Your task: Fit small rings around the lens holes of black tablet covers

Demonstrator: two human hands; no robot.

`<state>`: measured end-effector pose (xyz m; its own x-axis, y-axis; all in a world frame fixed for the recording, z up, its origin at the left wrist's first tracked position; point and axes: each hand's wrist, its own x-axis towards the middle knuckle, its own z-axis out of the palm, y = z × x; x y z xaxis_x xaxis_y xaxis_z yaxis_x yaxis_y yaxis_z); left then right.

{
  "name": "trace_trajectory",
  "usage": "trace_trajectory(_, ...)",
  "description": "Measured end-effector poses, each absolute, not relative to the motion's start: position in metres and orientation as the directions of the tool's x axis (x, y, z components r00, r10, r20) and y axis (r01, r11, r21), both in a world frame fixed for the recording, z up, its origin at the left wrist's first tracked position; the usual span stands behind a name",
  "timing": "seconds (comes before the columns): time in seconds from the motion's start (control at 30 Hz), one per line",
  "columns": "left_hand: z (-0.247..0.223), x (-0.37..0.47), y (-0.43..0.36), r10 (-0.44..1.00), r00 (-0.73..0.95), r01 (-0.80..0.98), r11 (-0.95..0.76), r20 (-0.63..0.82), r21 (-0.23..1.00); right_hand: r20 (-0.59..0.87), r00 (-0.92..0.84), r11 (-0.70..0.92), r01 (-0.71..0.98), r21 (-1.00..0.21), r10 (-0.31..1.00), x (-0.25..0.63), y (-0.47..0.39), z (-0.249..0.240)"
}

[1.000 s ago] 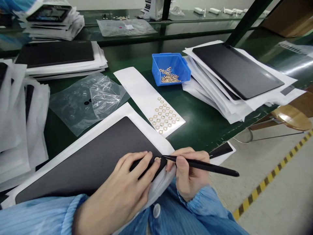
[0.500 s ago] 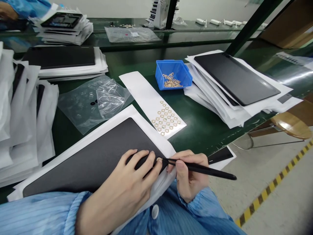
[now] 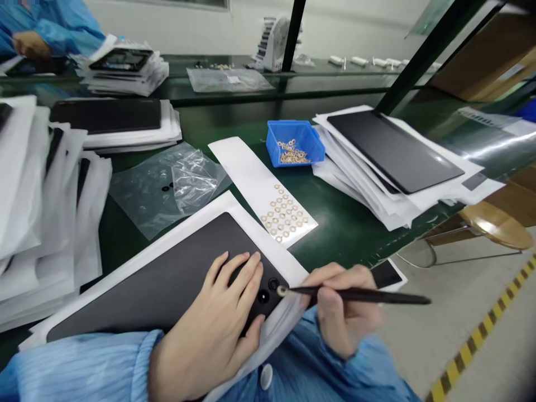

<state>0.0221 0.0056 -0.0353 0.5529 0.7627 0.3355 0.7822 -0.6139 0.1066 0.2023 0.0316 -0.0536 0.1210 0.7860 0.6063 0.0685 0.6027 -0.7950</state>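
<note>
- Nearest the camera, a left hand (image 3: 209,318) in a light-blue cuffed sleeve (image 3: 92,363) lies palm down, its grip open, across the flat black tablet-shaped device (image 3: 167,273).
- Beside it, a right hand (image 3: 345,310), slightly blurred, has its grip closed around slim black tweezers (image 3: 385,296), whose tips hold a small tan ring (image 3: 282,291).
- The ring sits at the device's right-hand corner, just beside two round black lenses (image 3: 263,296); whether it touches the surface cannot be told.
- The device rests back up on a soft white sheet (image 3: 238,204) that shows around its edges, at the near side of a dark green counter (image 3: 339,223).
- Just beyond, a long white backing strip (image 3: 240,162) carries rows of tan rings (image 3: 286,220) on its nearer end; a crumpled clear plastic bag (image 3: 196,178) lies to its left.
- Farther back, a blue plastic bin (image 3: 293,163) holds loose tan rings, between a right-hand stack topped by a dark grey panel (image 3: 393,151) and a left-hand stack topped by a black panel (image 3: 109,115).
- In the background, a co-worker's hand (image 3: 31,43) shows at upper left.
</note>
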Motion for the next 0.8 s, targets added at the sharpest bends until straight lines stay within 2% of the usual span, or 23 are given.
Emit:
trace_trajectory(0.1,-0.032,0.022,0.006,0.759,0.588,0.78,-0.623,0.277,0.051,0.667,0.005,0.65,0.218,-0.728,0.745,0.224,0.087,-0.02)
trace_trajectory(0.17,-0.026,0.024,0.008,0.776,0.612,0.782,-0.622,0.151,0.03,0.678,-0.001,0.646,0.302,-0.701,0.735,0.233,0.144,-0.001)
trace_trajectory(0.27,-0.015,0.028,0.009,0.804,0.59,0.807,-0.586,-0.065,0.079,0.648,-0.033,0.624,0.311,-0.717,0.761,0.228,0.233,0.013)
trace_trajectory(0.33,-0.011,0.03,0.01,0.819,0.56,0.828,-0.545,-0.125,0.132,0.597,-0.079,0.585,0.336,-0.739,0.799,0.219,0.276,0.01)
trace_trajectory(0.53,-0.02,0.028,0.008,0.841,0.542,0.814,-0.525,0.0,0.248,0.572,-0.106,0.564,0.385,-0.731,0.813,0.218,0.305,-0.023)
trace_trajectory(0.8,-0.026,0.024,0.005,0.842,0.535,0.808,-0.534,0.067,0.25,0.613,-0.14,0.59,0.502,-0.633,0.777,0.221,0.293,-0.025)
